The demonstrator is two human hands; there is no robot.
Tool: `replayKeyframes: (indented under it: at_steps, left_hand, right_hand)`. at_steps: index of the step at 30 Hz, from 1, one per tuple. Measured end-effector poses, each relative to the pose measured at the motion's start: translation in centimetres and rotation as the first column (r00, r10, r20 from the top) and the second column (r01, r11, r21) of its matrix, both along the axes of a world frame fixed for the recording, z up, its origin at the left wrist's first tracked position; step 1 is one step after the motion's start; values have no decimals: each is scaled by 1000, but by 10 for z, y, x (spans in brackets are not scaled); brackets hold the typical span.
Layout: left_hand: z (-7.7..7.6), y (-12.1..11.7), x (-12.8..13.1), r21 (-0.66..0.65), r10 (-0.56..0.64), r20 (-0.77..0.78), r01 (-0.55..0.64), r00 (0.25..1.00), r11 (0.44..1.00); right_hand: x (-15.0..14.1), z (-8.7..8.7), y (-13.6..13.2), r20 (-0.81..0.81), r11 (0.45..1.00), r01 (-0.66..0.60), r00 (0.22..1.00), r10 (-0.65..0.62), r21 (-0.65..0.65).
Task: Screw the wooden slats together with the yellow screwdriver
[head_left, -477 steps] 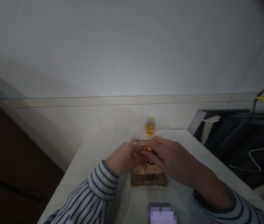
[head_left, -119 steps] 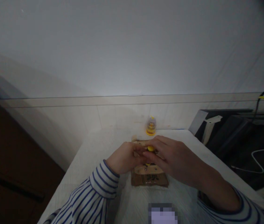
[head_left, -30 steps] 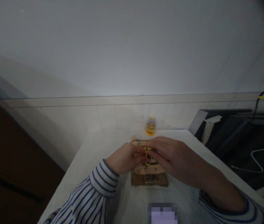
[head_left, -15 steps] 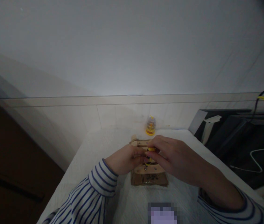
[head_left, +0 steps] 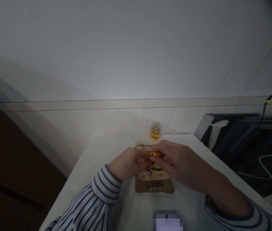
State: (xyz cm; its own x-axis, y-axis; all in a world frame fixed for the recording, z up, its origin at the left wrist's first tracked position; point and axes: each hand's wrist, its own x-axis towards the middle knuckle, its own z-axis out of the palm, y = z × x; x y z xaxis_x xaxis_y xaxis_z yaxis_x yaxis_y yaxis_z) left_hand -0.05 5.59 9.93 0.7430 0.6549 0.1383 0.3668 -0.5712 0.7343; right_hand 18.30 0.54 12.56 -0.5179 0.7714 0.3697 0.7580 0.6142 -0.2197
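Observation:
My left hand (head_left: 132,163) and my right hand (head_left: 174,158) meet above a pale wooden piece (head_left: 144,176) with small dark screws or holes along it. Both hands are closed, thumb against fingers, on a small yellow-and-black tool (head_left: 156,154) that looks like a screwdriver. The fingers hide most of the tool, and I cannot see its tip. Under the wooden piece lies a flat brown packet (head_left: 153,186) with dark print. Behind the hands stands a small clear domed jar (head_left: 155,131) with a yellow base and yellow top.
A white-covered table (head_left: 97,150) backs onto a pale wall (head_left: 136,57). Near the front edge lies a pixelated lilac rectangle with a dark border (head_left: 168,223). Dark flat panels (head_left: 239,134) and a white cable (head_left: 263,175) are at the right; dark brown furniture (head_left: 13,166) is at the left.
The fingers of my left hand have shifted slightly around the tool. My right hand keeps its place, and the view has tilted a little.

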Motion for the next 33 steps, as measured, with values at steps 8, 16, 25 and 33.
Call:
replayKeyframes:
  at_steps: [8,16,25,33]
  left_hand:
    - [2,-3,4,-31,86,34,-85,996,996]
    - [0,-2,4,-16,101,0,-101,995,995]
    - [-2,-1,4,-7,96,15,-96,995,995]
    - [0,-1,4,-2,73,2,-73,997,997]
  right_hand:
    - [-3,-1,1,-22,1000,12,1000,-11,28]
    - [1,2,0,-65,999,-36,997,37,14]
    - [2,0,1,-20,998,-61,998,60,-19]
    - [0,2,-1,-25,999,-46,999,47,5]
